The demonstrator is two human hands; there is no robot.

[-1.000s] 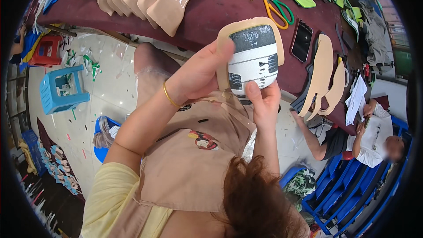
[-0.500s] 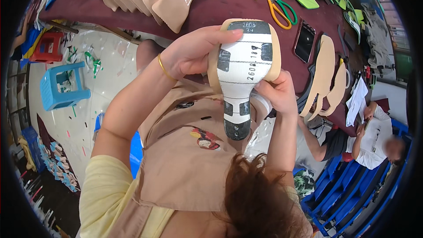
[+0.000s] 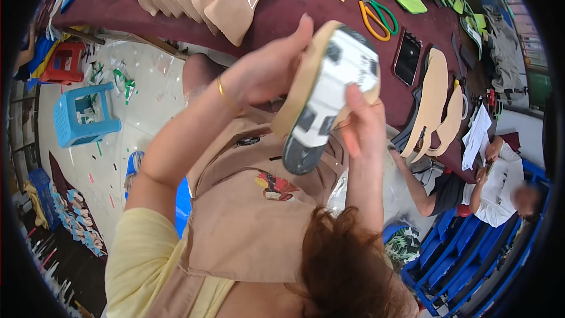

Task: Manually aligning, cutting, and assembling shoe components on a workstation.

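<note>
Several tan pieces (image 3: pixel 229 5) lie left of the held sole (image 3: pixel 334 89) — scissors (image 3: pixel 366 2), phone (image 3: pixel 407 58) right.

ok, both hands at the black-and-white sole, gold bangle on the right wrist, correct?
Wrong wrist: head view shows the gold bangle on the left. Left hand and right hand are at the black-and-white sole.

Shoe-making workshop: stacked beige insoles (image 3: pixel 219 1), scissors (image 3: pixel 365 3), floor scraps (image 3: pixel 123 82)

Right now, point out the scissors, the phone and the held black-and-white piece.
Scissors (image 3: pixel 365 2): head view, near the pivot.
Phone (image 3: pixel 407 56): head view, middle of the dark screen.
Black-and-white piece (image 3: pixel 324 95): head view, white middle of its face.
</note>
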